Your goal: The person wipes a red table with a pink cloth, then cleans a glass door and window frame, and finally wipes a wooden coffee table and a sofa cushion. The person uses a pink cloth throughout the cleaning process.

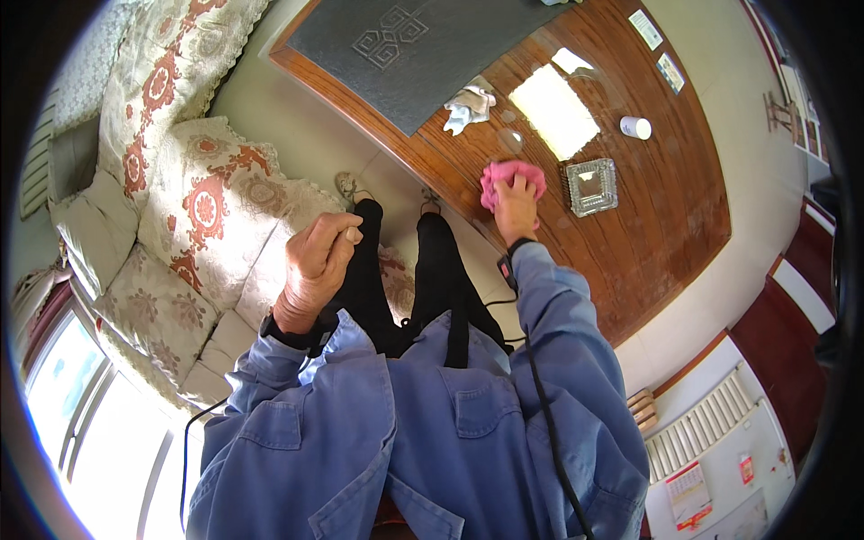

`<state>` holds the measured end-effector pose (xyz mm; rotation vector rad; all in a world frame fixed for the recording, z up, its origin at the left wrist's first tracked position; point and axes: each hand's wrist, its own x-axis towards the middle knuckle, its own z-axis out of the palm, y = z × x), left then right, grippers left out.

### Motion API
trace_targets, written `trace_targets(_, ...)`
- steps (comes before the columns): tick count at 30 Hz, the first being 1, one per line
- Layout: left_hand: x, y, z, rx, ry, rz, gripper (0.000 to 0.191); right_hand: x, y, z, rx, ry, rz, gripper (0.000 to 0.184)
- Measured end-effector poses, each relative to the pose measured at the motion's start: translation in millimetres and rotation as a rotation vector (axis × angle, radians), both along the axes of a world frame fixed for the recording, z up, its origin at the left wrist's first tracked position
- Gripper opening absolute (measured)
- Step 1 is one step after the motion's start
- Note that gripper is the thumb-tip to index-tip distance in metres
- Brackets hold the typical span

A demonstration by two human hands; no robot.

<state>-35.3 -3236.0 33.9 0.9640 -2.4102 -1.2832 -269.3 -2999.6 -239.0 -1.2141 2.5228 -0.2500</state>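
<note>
Pressed against the wooden tabletop (607, 270), near the edge closest to me, is a bunched pink cloth (496, 179). My right hand (516, 212) grips it from above with spread fingers. To the right of the cloth sits a square clear glass ashtray (594, 187). My left hand (317, 263) is raised over my left thigh, its fingers curled in and nothing visible in it. Beyond the pink cloth lies a crumpled beige and pale blue cloth (470, 104), beside a dark slab with a carved pattern (385, 61).
A white cylindrical container (635, 127) lies on the table, past the ashtray. Two printed cards (670, 73) (645, 30) rest by the far right edge. A sofa with a floral cover (209, 202) stands on my left. Black cables (547, 418) run along my sleeves.
</note>
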Motion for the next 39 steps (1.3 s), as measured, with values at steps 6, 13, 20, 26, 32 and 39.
trace_targets(6,-1,-2,10,0.040,0.015,0.028,0.012,8,89,19,0.124,-0.121,0.074,0.017)
trace_targets(13,10,-10,9,-0.002,0.039,0.052,0.012,-63,-14,42,-0.224,0.059,-0.090,0.011)
trace_targets(20,27,-12,7,-0.033,0.044,0.069,0.015,-26,-49,0,-0.162,0.015,0.157,0.025)
trace_targets(26,60,-30,26,-0.208,0.130,0.146,0.017,-14,55,-1,0.423,-0.356,0.266,0.024)
trace_targets(32,124,-48,48,-0.267,0.159,0.362,0.012,-46,-8,48,0.499,-0.426,0.695,0.011)
trace_targets(39,226,-68,69,-0.335,0.129,0.634,0.014,30,-268,156,0.173,-0.761,0.359,0.030)
